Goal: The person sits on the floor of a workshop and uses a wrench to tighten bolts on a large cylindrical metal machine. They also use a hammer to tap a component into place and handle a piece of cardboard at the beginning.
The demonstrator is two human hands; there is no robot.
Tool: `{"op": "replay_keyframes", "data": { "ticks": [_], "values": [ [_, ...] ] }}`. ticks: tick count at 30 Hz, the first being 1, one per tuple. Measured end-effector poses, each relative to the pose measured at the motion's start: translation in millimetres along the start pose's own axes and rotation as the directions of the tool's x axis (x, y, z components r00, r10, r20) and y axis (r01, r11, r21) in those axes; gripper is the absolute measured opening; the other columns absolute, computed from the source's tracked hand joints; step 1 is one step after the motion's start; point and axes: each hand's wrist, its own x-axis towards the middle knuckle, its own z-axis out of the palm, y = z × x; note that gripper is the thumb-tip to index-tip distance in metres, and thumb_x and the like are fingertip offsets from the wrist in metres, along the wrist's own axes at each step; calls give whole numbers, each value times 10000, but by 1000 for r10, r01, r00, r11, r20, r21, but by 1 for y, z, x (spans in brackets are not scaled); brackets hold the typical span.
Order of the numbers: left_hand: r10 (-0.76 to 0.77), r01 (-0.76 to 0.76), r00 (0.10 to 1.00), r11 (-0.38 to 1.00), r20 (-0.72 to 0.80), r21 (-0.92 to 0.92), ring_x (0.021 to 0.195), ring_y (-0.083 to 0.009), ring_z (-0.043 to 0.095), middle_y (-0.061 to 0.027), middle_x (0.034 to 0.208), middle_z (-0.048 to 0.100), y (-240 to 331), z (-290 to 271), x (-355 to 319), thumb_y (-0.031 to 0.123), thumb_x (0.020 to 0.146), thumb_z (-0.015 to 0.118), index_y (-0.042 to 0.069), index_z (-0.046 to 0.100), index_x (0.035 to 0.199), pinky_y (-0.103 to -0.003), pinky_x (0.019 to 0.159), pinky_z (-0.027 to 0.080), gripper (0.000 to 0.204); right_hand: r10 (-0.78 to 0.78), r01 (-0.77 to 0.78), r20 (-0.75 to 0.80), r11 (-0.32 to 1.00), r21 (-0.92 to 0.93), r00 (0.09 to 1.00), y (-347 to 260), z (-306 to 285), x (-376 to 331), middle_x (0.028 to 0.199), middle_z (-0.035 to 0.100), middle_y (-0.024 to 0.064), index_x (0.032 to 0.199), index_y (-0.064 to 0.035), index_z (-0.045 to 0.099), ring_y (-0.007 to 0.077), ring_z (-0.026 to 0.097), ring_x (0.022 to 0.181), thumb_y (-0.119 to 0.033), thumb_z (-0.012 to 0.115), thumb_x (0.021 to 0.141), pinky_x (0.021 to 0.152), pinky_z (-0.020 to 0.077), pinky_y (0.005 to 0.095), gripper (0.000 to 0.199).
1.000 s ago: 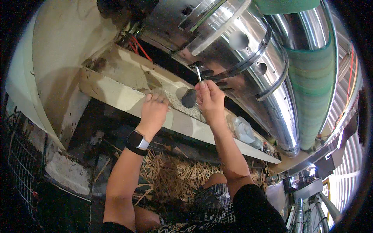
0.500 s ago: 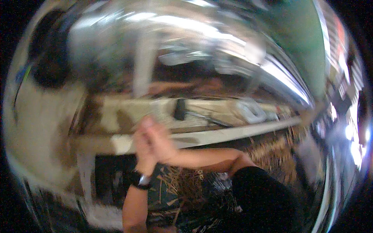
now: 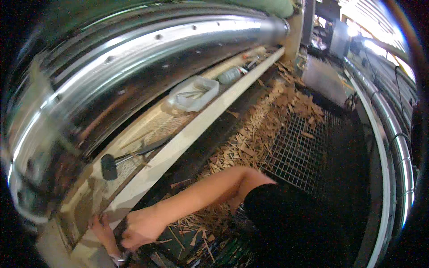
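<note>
Both of my hands are close together at the lower left, by the pale ledge board (image 3: pixel 178 152). My left hand (image 3: pixel 103 233) has its fingers stretched over the board's near end, apart from each other. Beside it, my right hand (image 3: pixel 144 227) is closed, its fingers curled inward; whatever they hold, if anything, is hidden. A mallet (image 3: pixel 108 166) with a black head, metal shaft and dark grip lies in the wooden trough just beyond my hands.
Farther along the trough are a translucent plastic tub (image 3: pixel 194 94) and a clear bottle (image 3: pixel 231 75). A long shiny metal roller (image 3: pixel 134 49) runs behind it. Wood chips (image 3: pixel 250 145) cover the floor beside a metal grating (image 3: pixel 297 154). Metal pipes (image 3: pixel 389 120) run along the right.
My view has swung to the right along the trough. My hands, pressed together before, are now lower left in the view and apart, the left reaching over the ledge board.
</note>
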Motion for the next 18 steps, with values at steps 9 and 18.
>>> {"op": "replay_keyframes", "data": {
  "ticks": [9, 18],
  "values": [
    [132, -159, 987, 884, 92, 440, 982, -331, 560, -223, 1059, 593, 141, -37, 5, 320, 887, 573, -44, 555, 1142, -434, 853, 441, 444, 576, -595, 271, 803, -15, 771, 55, -134, -195, 745, 620, 152, 837, -37, 567, 368, 602, 737, -199, 538, 845, 595, 463, 463, 165],
    [164, -331, 436, 944, 885, -12, 990, -317, 564, -216, 1072, 592, 324, 49, 7, 324, 897, 565, -38, 542, 1160, -429, 857, 443, 449, 935, -976, 339, 32, 215, 105, -19, -186, -303, 755, 595, 194, 1253, -30, 446, 339, 580, 665, -116, 517, 850, 574, 448, 462, 418]
  ]
}}
